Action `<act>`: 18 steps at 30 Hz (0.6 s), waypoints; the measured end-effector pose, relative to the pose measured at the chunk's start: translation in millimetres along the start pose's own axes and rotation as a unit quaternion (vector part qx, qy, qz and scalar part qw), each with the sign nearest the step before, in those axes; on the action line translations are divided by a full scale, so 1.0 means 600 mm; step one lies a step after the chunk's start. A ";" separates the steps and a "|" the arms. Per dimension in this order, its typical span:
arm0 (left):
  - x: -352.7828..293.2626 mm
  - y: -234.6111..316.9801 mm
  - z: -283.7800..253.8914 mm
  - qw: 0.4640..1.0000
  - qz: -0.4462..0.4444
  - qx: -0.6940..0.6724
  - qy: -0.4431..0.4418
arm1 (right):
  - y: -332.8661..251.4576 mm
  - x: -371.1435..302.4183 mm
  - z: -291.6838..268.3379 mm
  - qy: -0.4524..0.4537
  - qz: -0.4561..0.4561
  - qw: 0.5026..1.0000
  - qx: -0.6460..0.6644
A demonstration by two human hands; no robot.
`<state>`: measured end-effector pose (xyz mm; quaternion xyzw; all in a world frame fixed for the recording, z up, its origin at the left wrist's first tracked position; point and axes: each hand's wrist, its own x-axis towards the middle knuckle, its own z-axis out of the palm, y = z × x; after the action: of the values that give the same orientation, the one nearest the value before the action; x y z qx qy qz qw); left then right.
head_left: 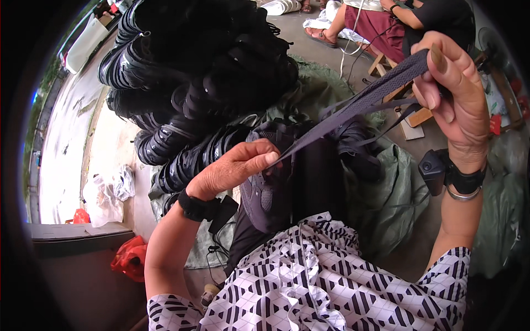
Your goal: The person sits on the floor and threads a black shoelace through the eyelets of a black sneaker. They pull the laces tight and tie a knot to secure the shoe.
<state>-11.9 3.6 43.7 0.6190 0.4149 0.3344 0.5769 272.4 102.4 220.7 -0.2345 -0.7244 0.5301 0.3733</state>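
Note:
A dark grey flat shoelace (361, 105) runs taut and slanting upward between my two hands, with more than one strand side by side near the upper end. My left hand (237, 165) is closed, pinching the lower end between thumb and fingers just above a dark grey shoe (265, 201). That shoe rests on my lap with its mesh side showing, partly covered by my left hand. Raised at the upper right, my right hand (455, 94) is closed on the other end of the lace. A loose strand hangs below it.
Large stacks of black shoes (193, 71) rise ahead and to the left. Another dark shoe (359, 149) lies beyond my knees, near green sheeting (395, 193). Someone in maroon shorts (372, 27) sits at the far right. A red plastic bag (131, 258) is at the left.

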 end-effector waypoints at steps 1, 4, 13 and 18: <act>-0.006 -0.002 -0.002 0.999 -0.037 -0.019 -0.024 | 0.011 -0.004 -0.005 -0.008 0.016 1.000 0.020; -0.010 -0.012 0.004 0.991 -0.101 -0.086 -0.030 | 0.032 -0.015 -0.015 -0.043 0.001 0.990 0.135; 0.013 -0.019 0.033 0.969 0.059 0.229 -0.066 | 0.012 -0.032 -0.013 -0.074 -0.001 0.989 0.126; -0.022 0.010 -0.011 0.954 0.002 -0.215 0.211 | 0.048 -0.064 -0.055 -0.015 0.103 0.994 0.040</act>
<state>-22.6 -5.7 51.1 0.3967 0.4443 0.5396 0.5950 320.1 103.2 187.3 -0.2852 -0.6802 0.5976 0.3145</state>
